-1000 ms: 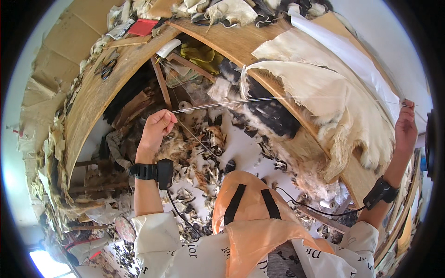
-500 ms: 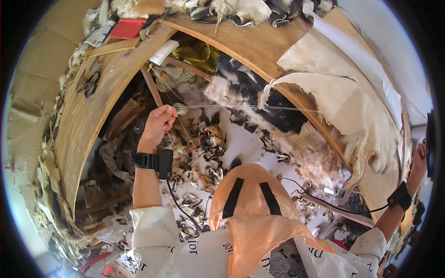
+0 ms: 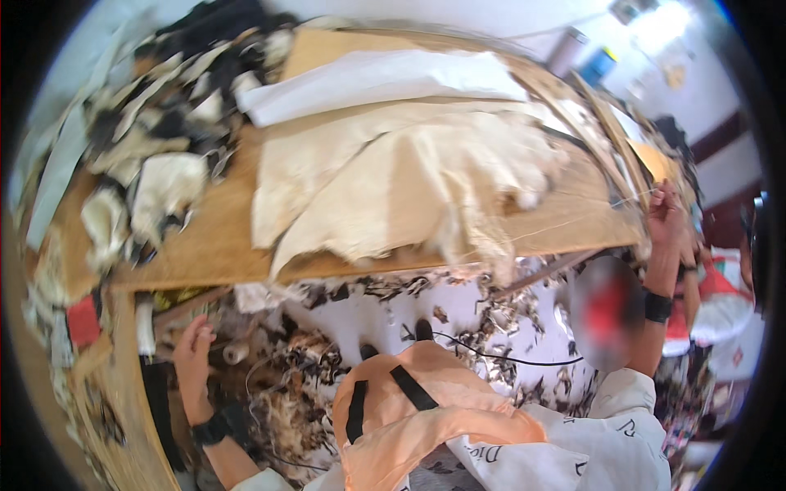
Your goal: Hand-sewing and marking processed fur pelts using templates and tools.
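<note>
Thread (image 3: 585, 217) is pinched in right hand (image 3: 665, 209), strung over counter (image 3: 196, 250) beside hide (image 3: 368, 196) — best drawn evenly, clear of snags; left hand (image 3: 193, 350) half-curled — hold can't be told.

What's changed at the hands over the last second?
The view has swung right. The left hand, earlier pinching the taut thread, now has its fingers parted with no thread visible there, so it seems to have let go. The right hand stays raised, thread running to it. The pale hide still lies on the wooden table.
</note>
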A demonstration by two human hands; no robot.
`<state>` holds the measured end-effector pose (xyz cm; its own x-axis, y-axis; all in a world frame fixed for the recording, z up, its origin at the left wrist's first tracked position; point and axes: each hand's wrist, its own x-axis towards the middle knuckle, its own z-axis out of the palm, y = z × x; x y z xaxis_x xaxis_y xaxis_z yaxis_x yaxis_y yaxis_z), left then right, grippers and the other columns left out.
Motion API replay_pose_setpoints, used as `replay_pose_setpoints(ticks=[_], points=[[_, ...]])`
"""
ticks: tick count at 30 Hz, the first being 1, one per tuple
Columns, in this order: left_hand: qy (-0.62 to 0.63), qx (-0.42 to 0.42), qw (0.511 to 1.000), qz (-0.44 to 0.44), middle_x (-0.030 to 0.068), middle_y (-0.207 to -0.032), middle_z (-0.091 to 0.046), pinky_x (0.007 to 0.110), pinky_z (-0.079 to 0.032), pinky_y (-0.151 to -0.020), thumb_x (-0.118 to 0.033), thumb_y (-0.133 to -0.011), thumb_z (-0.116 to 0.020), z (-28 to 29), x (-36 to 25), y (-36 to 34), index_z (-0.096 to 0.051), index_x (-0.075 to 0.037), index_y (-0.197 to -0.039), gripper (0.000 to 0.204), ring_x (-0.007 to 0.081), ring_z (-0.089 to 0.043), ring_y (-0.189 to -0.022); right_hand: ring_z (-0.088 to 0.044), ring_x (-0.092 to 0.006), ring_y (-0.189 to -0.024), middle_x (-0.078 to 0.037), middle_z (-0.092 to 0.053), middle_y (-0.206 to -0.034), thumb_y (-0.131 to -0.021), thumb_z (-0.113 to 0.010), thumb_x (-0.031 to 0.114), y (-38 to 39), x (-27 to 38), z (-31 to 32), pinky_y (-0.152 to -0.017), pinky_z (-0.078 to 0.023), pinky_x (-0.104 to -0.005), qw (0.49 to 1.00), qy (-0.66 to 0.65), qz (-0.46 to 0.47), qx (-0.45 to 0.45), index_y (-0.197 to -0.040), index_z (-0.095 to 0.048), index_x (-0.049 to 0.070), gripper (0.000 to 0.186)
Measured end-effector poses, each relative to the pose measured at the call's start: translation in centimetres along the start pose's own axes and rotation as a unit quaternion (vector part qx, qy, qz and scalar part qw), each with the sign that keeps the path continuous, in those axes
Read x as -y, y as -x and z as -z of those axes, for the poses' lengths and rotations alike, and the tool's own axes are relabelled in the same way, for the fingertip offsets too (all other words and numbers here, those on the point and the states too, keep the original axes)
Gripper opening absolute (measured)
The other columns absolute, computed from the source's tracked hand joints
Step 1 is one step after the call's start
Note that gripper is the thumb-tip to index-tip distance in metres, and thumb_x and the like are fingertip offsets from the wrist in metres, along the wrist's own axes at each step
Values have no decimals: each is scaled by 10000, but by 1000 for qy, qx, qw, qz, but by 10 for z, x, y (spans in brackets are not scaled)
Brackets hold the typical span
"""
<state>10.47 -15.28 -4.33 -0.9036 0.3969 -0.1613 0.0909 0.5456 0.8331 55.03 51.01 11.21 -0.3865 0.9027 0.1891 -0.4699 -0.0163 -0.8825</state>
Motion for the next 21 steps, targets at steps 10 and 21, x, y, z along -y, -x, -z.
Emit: replay_pose_setpoints(ticks=[10, 21], points=[[80, 142, 959, -232, 59, -853, -630, 230, -450, -705, -69, -877, -547, -151, -211, -25, -631, 9, -979, 154, 120, -582, -778, -541, -91, -655, -26, -547, -801, -894, -542, 66, 118, 19, 134, -535, -474, -174, 967, 73, -13, -242, -1036, -546, 37, 145], [-227, 231, 845, -426, 128, -1039, -584, 383, -421, -853, -109, -662, -710, -307, -300, -14, -614, -16, -1015, 378, 329, -481, -987, -534, -48, -687, 12, -569, -839, -900, -566, 144, 26, 89, 245, -614, -457, -186, 848, 439, 130, -267, -1061, -585, 54, 186]])
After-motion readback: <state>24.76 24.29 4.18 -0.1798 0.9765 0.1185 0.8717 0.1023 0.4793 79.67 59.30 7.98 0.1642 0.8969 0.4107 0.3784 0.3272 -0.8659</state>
